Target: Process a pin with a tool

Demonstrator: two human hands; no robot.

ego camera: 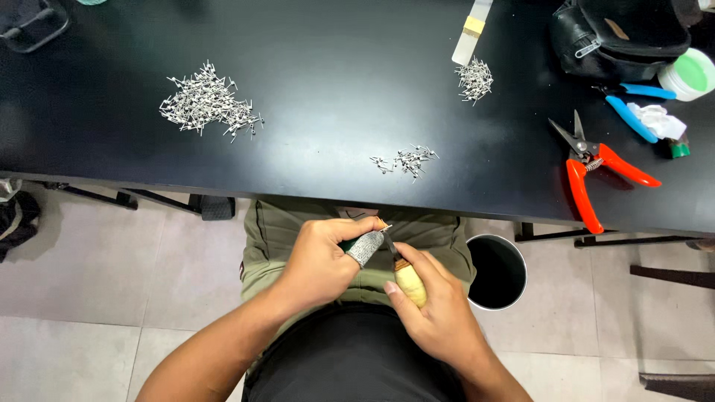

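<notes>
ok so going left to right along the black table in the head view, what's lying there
large pile of small metal pins → small scatter of pins → pale flat strip with another pin pile below it → red-handled snips → blue-handled tool → round white and green tub

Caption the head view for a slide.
Both hands, left hand and right hand, work a wooden-handled tool below a black table.

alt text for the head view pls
Over the lap, the left hand, thumb in a grey guard, pinches a small piece against a wooden-handled knife in the right hand. Small metal pieces lie in piles on the black table beyond.
</notes>
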